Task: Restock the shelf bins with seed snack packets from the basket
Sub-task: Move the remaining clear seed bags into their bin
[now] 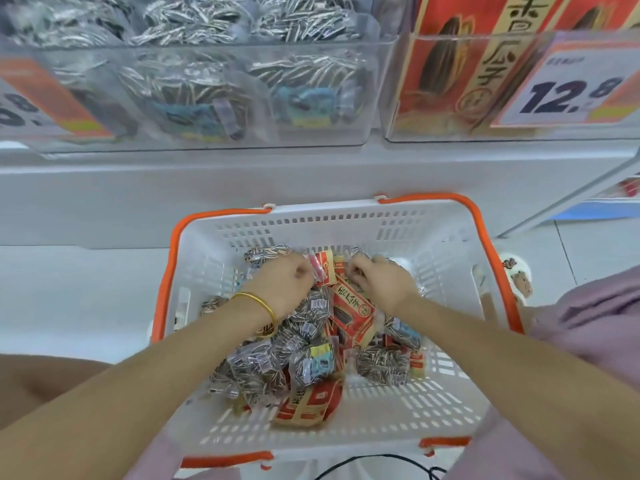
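Seed packets (311, 358) heaped in white basket (433, 237). I see left hand (292, 282) pinching red packet (319, 271) at pile's 12 o'clock; right hand (382, 280) curled at 1 o'clock, can't tell its grip.

Price tag (561, 84) on right bin (391, 109): "12.8"; red packet (446, 74): "瓜子".

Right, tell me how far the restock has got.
Done: the left bin holds striped seed packets, the right bin red packets. In hand: the left hand pinches a red packet in the basket; the right hand may grip another. Left: the basket's packet pile.
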The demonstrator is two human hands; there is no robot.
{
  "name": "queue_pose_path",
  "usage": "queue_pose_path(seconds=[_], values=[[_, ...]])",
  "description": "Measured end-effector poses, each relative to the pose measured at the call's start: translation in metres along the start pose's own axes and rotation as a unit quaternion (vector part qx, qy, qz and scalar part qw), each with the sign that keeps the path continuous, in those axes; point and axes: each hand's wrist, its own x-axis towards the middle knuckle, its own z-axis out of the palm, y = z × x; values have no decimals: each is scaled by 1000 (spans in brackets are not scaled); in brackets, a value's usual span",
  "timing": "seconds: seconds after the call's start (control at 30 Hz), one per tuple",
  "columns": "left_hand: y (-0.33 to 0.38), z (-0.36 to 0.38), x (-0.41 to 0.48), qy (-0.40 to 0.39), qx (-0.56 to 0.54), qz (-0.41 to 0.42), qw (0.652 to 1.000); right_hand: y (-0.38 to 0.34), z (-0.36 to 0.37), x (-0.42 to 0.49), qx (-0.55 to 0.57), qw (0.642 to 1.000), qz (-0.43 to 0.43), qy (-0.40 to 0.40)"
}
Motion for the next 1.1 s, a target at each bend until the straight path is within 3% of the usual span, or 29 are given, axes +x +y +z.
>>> queue_pose_path(seconds=[0.03, 0.1, 0.17, 0.2, 0.3, 0.37, 0.43, 0.47, 0.53, 0.63, 0.77, 0.9, 1.0, 1.1], values=[[5, 3, 2, -18, -125, -65, 990, -12, -9, -6, 37, 999, -31, 16], [10, 7, 10, -71, -372, -192, 905, -41, -22, -24, 101, 989, -104, 17], [4, 7, 21, -103, -499, -259, 820, -63, -24, -44, 121, 981, -152, 13], [0, 7, 25, -102, -510, -275, 809, -68, -25, -53, 119, 979, -163, 5], [-15, 17, 33, -15, -409, -266, 873, -67, -32, -62, 217, 953, -197, -80], [-23, 19, 37, 33, -352, -245, 903, -63, -49, -57, 380, 908, -115, -130], [-25, 15, 36, 28, -378, -243, 893, -41, -50, -39, 436, 896, -11, -83], [-23, 11, 34, 20, -402, -236, 884, -23, -43, -30, 368, 928, 23, -61], [-19, 5, 30, -23, -444, -209, 871, 11, -22, -21, 166, 974, 82, -129], [-16, 0, 19, -79, -474, -169, 861, 37, 15, -33, -5, 959, 114, -260], [-16, -6, 2, -95, -493, -137, 854, 32, 37, -40, -113, 966, 85, -215], [-15, -14, -9, -87, -474, -115, 869, 12, 0, -30, 65, 979, 120, -151], [-14, -18, -10, -47, -455, -102, 883, -8, -50, -31, 316, 927, 146, -140], [-13, -20, -10, 5, -413, -102, 905, -28, -82, -43, 405, 901, 116, -100]])
